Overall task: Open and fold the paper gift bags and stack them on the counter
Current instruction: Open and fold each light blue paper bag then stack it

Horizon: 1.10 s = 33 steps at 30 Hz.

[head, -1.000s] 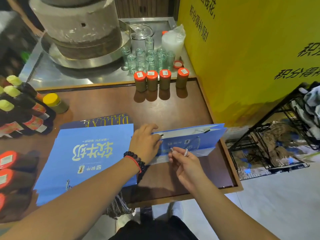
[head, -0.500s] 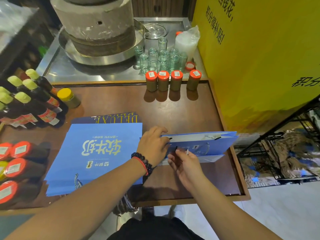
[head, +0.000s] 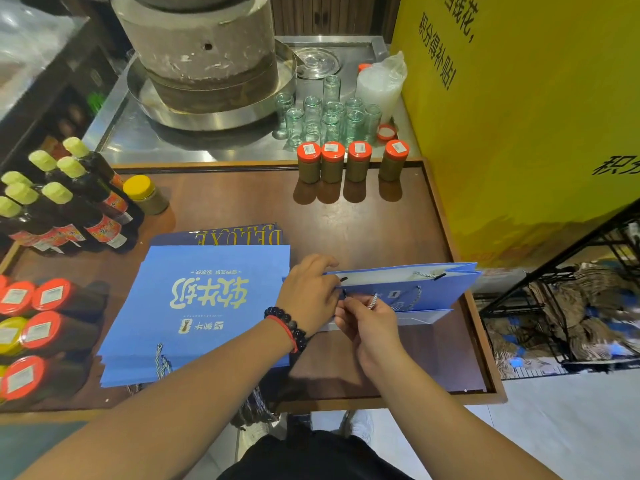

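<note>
A blue paper gift bag (head: 434, 291) stands partly opened on the brown counter (head: 363, 223), its mouth facing up, rope handles showing. My left hand (head: 308, 292) grips the bag's near-left top edge. My right hand (head: 369, 317) pinches the bag's twisted rope handle at the front face. To the left lies a flat stack of blue gift bags (head: 207, 306) with pale lettering, resting on a dark blue bag (head: 239, 235) printed with gold letters.
Dark bottles with green caps (head: 65, 209) and red-lidded jars (head: 38, 317) line the left side. Four red-lidded jars (head: 349, 164) stand at the counter's back. Behind are glass cups (head: 325, 116) and a stone mill (head: 204, 53). A yellow wall (head: 519, 116) and black wire rack (head: 571, 306) are on the right.
The view has shifted a little. My right hand has moved up closer to the bag's front and taken hold of the rope handle near the left hand. The left hand stays on the top edge.
</note>
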Motion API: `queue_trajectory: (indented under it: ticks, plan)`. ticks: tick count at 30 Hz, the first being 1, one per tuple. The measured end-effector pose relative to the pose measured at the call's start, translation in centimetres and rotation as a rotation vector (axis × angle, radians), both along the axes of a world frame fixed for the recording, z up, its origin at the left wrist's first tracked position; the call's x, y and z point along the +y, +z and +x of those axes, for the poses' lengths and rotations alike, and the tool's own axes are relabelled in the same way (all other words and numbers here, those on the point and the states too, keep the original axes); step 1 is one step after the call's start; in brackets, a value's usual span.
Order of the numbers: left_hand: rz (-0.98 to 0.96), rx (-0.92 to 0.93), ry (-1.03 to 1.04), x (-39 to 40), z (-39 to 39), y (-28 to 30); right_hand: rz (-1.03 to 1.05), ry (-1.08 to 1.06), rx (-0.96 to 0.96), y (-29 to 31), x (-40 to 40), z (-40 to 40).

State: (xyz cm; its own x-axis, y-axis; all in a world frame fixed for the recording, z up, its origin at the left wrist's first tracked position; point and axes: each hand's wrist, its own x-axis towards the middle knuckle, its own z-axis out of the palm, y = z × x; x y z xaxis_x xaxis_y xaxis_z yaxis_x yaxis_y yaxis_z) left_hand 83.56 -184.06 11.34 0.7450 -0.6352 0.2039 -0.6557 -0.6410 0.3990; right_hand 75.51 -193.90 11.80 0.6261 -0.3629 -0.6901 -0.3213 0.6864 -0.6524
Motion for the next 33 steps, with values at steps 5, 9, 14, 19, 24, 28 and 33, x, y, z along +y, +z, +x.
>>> queue_trajectory:
  ticks: [5,9,14,19,24,28,33]
  plan:
    - [-0.010,-0.019,-0.012,0.4,-0.2,0.0,-0.041,-0.025,0.002,-0.4,0.3,0.0]
    - [-0.024,-0.041,-0.033,0.5,-0.4,0.0,-0.103,-0.025,0.018,-0.5,0.9,-0.1]
    - [-0.020,-0.038,-0.088,0.8,-0.5,-0.2,-0.155,-0.005,0.040,-0.4,1.3,-0.3]
    - [0.020,-0.065,-0.094,0.9,-0.9,-0.1,-0.068,-0.049,0.052,-0.3,0.5,-0.7]
    - [-0.007,-0.098,-0.083,0.9,-0.9,-0.5,-0.033,-0.043,0.046,-0.2,-0.3,-1.7]
    - [-0.043,-0.130,-0.073,0.8,-0.9,-0.7,-0.147,0.150,0.142,0.4,-1.8,-2.6]
    - [-0.075,-0.147,-0.104,0.9,-1.2,-0.5,-1.054,0.188,-0.075,3.1,-4.4,-3.0]
